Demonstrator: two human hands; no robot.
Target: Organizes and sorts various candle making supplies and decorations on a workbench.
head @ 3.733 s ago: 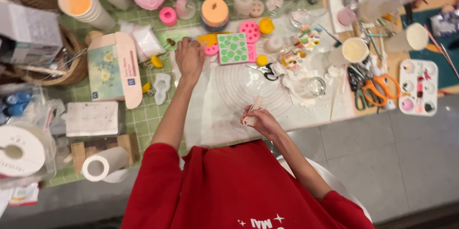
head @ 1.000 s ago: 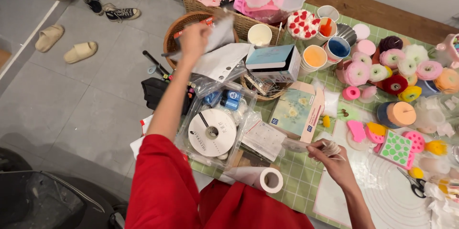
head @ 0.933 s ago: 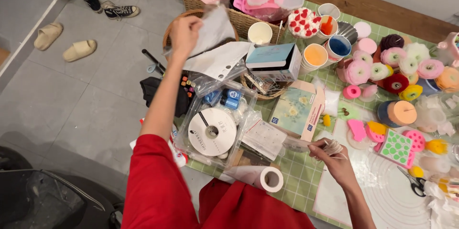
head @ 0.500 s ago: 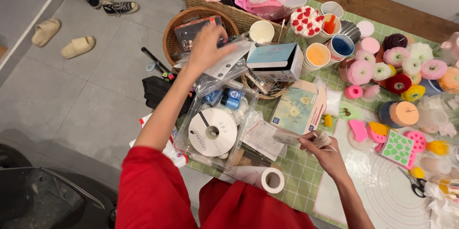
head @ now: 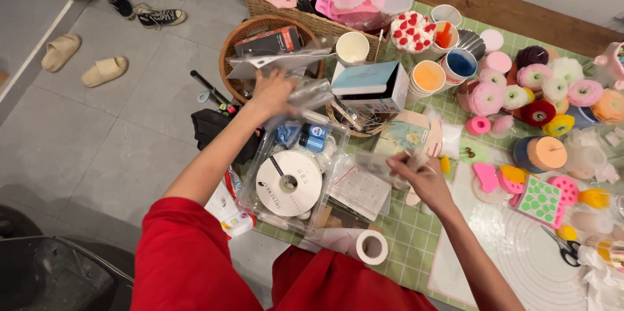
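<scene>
since a moment ago, left hand [head: 272, 92] dropped from the round basket [head: 229, 57], gripping clear bags [head: 305, 93]; right hand [head: 416, 178] pinches a clear packet [head: 376, 160].

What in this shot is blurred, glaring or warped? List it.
Head view: even, soft light with faint shadows; the left hand and the clear bags it grips are motion-smeared; the right hand is slightly soft; glare spots on the clear box; wide-lens bending shows at the wooden edge; shoes stay sharp.
</scene>
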